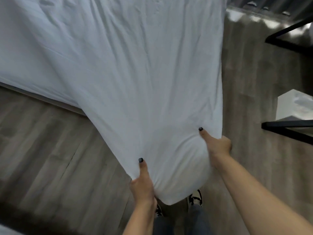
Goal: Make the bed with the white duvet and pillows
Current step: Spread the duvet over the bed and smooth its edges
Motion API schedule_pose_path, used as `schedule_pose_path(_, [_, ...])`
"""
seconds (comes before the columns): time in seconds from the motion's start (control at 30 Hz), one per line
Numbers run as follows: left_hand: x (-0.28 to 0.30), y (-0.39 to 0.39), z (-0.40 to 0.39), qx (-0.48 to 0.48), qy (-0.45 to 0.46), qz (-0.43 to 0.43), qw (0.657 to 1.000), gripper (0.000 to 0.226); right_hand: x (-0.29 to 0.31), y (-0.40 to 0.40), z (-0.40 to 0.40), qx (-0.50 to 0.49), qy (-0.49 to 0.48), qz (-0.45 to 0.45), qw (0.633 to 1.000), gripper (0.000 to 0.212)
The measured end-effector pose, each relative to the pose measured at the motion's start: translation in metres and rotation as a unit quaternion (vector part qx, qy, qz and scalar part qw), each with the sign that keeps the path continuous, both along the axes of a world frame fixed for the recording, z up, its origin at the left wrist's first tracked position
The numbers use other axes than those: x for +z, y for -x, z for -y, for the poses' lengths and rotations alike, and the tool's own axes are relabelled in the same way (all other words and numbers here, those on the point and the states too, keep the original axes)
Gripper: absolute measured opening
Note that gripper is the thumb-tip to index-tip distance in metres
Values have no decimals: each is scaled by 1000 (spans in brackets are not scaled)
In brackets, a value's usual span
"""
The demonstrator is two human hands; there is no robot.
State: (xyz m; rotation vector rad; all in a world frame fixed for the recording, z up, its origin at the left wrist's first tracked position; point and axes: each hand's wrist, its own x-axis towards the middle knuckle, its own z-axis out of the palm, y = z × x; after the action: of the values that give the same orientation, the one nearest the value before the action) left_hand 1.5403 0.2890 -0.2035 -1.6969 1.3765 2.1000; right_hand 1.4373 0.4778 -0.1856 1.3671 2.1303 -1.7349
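While both hands grip it, white duvet point(128, 73) — creased, seemingly taut

your fingers on both the left hand point(142, 182) and the right hand point(218, 146) are tucked under the white duvet point(135, 82), so you see only thumbs. the duvet's far end runs off the top edge. your shoes point(196, 199) are mostly covered by its near corner. the black frame point(288, 128) is cut by the right edge.
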Motion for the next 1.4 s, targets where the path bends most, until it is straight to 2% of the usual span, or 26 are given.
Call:
schedule_pose_path(0.07, [-12, -5, -14, -21, -1, 34, 999, 41, -10, -3, -14, -18, -57, -7, 998, 31])
schedule_pose_path(0.13, [-29, -6, -12, -58, 12, 72, 996, 49, -24, -3, -24, 4, -108, 0, 994, 36])
schedule_pose_path(0.23, [-64, -7, 8, -153, 44, 124, 979, 57, -46, 0, -27, 97, -154, 96, 979, 35])
schedule_pose_path(0.33, [-84, 1, 23, -223, 99, 173, 954, 70, -60, -1, -25, 218, -151, 168, 949, 67])
schedule_pose_path(0.37, [-85, 10, 26, -242, 129, 168, 947, 75, -61, -1, -25, 261, -162, 168, 937, 70])
schedule_pose_path(0.43, [-77, 32, 27, -292, 188, 124, 930, 79, -58, -1, -25, 344, -186, 156, 907, 62])
schedule_pose_path(0.53, [-59, 72, 21, -361, 255, 37, 896, 56, -47, 2, -25, 466, -195, 129, 853, 55])
schedule_pose_path(0.67, [-9, 111, 6, -401, 287, -9, 870, 62, -12, 13, -28, 576, -211, 93, 785, 53])
schedule_pose_path(0.8, [64, 102, 0, -437, 301, -11, 848, 64, 49, 27, -27, 654, -222, 32, 722, 51])
schedule_pose_path(0.93, [132, 70, 10, -459, 320, -20, 829, 52, 117, 41, -15, 706, -204, -11, 678, 46])
schedule_pose_path(1.0, [160, 53, 22, -447, 330, -17, 831, 48, 147, 49, -3, 723, -188, -27, 664, 42])
schedule_pose_path(1.17, [218, 37, 75, -360, 381, -34, 851, 35, 194, 78, 53, 729, -154, -69, 663, 31])
schedule_pose_path(1.33, [237, 49, 162, -303, 388, -43, 869, 36, 215, 106, 150, 749, -145, -67, 643, 26])
schedule_pose_path(1.4, [239, 57, 201, -299, 379, -47, 875, 36, 219, 114, 194, 746, -133, -59, 650, 24])
